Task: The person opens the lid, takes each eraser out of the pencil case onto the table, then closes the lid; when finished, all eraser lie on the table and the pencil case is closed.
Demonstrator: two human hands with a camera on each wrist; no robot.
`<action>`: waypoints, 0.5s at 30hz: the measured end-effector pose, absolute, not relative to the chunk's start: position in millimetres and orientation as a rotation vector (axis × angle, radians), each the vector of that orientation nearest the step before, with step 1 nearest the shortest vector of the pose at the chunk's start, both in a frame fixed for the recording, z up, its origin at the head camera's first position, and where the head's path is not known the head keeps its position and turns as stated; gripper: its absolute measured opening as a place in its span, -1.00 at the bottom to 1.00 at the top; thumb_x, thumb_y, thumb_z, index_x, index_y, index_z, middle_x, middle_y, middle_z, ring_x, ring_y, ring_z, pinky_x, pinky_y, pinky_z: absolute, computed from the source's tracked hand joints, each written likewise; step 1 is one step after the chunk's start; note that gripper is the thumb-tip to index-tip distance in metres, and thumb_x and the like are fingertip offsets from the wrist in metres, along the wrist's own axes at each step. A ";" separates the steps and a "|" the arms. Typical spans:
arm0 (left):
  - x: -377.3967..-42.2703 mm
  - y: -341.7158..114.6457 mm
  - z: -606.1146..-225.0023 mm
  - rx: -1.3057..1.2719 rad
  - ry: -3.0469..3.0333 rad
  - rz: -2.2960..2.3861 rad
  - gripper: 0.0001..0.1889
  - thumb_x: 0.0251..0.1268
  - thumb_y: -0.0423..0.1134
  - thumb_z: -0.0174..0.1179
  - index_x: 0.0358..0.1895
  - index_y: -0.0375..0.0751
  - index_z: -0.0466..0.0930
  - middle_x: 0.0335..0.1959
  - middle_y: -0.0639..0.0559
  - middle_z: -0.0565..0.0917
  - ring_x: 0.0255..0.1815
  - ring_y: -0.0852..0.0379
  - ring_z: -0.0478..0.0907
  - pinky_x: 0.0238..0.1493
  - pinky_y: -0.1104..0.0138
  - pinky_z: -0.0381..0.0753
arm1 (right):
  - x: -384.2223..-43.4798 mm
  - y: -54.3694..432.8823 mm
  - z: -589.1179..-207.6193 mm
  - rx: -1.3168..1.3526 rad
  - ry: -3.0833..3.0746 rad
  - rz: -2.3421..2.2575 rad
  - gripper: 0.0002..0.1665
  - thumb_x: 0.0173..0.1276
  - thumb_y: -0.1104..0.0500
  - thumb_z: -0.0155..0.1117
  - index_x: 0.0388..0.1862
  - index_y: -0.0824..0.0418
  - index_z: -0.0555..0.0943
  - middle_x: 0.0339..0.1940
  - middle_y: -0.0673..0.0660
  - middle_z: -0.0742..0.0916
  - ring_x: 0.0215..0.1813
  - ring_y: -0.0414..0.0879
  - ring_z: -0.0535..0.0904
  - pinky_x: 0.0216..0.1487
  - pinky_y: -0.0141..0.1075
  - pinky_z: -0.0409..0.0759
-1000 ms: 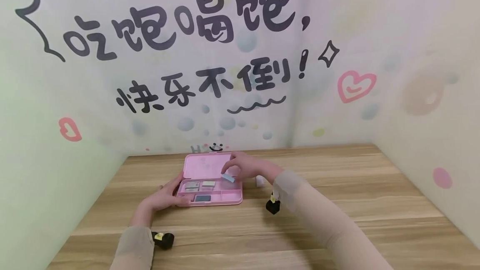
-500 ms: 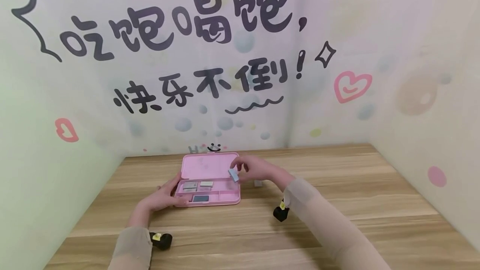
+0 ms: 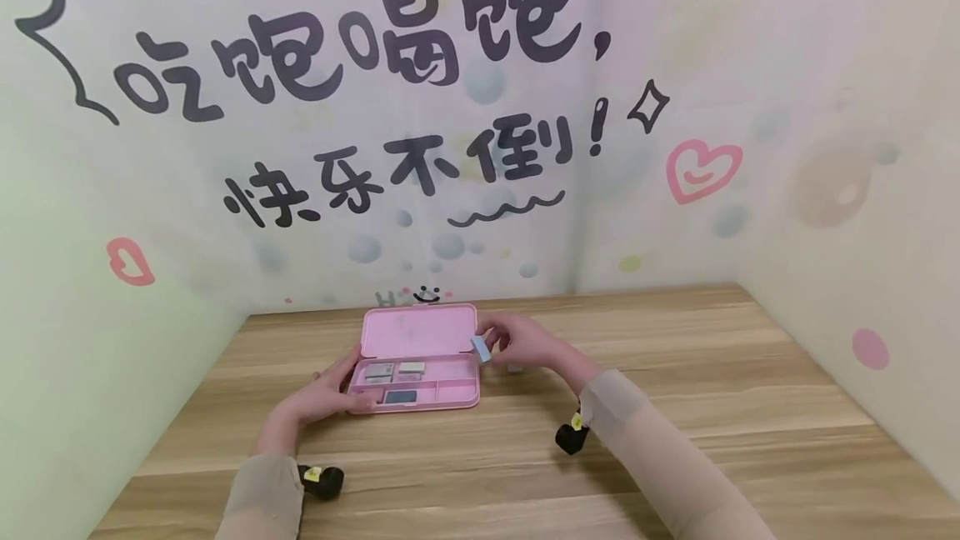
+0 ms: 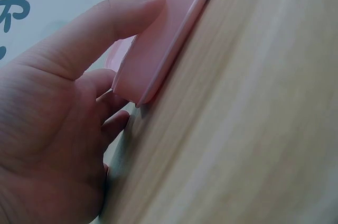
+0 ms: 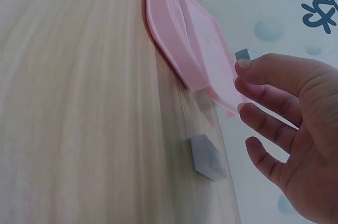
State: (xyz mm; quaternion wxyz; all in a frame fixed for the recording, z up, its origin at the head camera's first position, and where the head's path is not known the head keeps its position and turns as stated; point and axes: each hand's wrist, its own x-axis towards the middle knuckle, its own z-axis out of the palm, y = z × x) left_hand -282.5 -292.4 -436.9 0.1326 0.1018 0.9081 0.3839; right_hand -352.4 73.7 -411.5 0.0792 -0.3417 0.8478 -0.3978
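Observation:
A pink pencil case [image 3: 420,332] lies with its lid raised at the back of the table. My left hand [image 3: 318,398] grips its left end, thumb over the front side and fingers at the rear, as the left wrist view [image 4: 58,113] also shows. Just off the case's right end, my right hand [image 3: 525,340] pinches a small light-blue eraser-like block [image 3: 480,348] between thumb and fingertips; the right wrist view shows only one end of that block [image 5: 248,54]. Two pale blocks [image 3: 379,372] sit in the rear compartment, and a dark blue-grey block [image 3: 401,397] in the front one.
A grey-white block [image 5: 208,158] lies on the wooden table [image 3: 450,473] right of the case, mostly hidden under my right hand in the head view. Printed walls stand behind and at both sides. Black cameras [image 3: 572,438] hang at my wrists.
My right hand has carried the light-blue block rightward from above the case's rear compartment to beside its right end, tilting it more upright. My left hand stays on the case.

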 end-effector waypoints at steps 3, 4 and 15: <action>-282.8 -292.4 -436.6 0.304 2.648 1.102 0.20 0.03 0.09 0.41 0.57 -0.11 -0.30 0.55 -0.32 -0.16 0.51 -0.37 -0.32 0.32 -0.28 -0.55 | -349.4 80.0 -409.6 -0.969 2.568 -1.194 -0.56 0.11 0.34 0.45 -0.01 0.15 0.58 -0.30 -0.04 0.71 -0.31 -0.11 0.56 -0.28 -0.29 0.56; -283.1 -292.5 -436.7 0.307 2.650 1.102 0.20 0.02 0.09 0.41 0.57 -0.12 -0.30 0.55 -0.33 -0.16 0.51 -0.37 -0.32 0.32 -0.28 -0.55 | -348.3 82.2 -408.7 -0.948 2.580 -1.192 -0.56 0.12 0.33 0.44 0.00 0.14 0.58 -0.30 -0.04 0.71 -0.30 -0.11 0.56 -0.28 -0.29 0.57; -283.7 -292.8 -439.2 0.311 2.654 1.095 0.20 0.04 0.11 0.39 0.57 -0.13 -0.30 0.55 -0.31 -0.17 0.51 -0.38 -0.32 0.32 -0.29 -0.53 | -342.8 108.4 -406.9 -0.719 2.683 -1.230 -0.53 0.10 0.33 0.46 0.00 0.16 0.57 -0.30 -0.01 0.69 -0.30 -0.09 0.56 -0.24 -0.27 0.57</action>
